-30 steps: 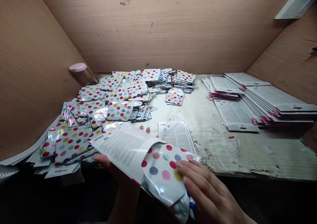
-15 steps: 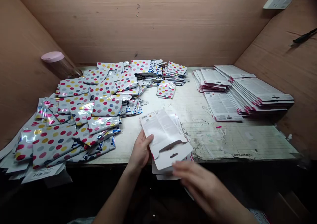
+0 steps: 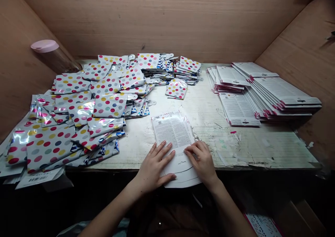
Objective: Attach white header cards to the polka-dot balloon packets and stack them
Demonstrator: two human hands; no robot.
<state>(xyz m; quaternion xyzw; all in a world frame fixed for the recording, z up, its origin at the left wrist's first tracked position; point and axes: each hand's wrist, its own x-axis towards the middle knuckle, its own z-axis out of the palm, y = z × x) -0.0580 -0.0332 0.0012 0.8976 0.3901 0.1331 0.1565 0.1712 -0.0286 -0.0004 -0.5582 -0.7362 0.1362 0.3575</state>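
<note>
In front of me, at the table's front edge, lies a small stack of white cardboard envelopes. The top envelope (image 3: 172,130) carries fine grey print and a barcode, and its plain flap with a hang slot points toward me. My left hand (image 3: 155,165) rests on the envelope's left side, fingers spread, thumb on the lower flap. At the right edge of the flap, my right hand (image 3: 201,160) has its thumb and fingertips pinched together on the envelope. The exact spot under those fingertips is hidden.
Polka-dot foil packets (image 3: 52,146) are heaped on the left. More stand stacked at the back, with one small dotted packet (image 3: 176,89) apart. Printed white envelopes (image 3: 282,90) with pink edges are piled on the right. A pink-lidded jar (image 3: 45,46) leans by the left wall.
The envelope my left hand was holding tilted now lies flat on the stack. My left hand has spread over it, and my right hand has moved up from below to its right edge.
</note>
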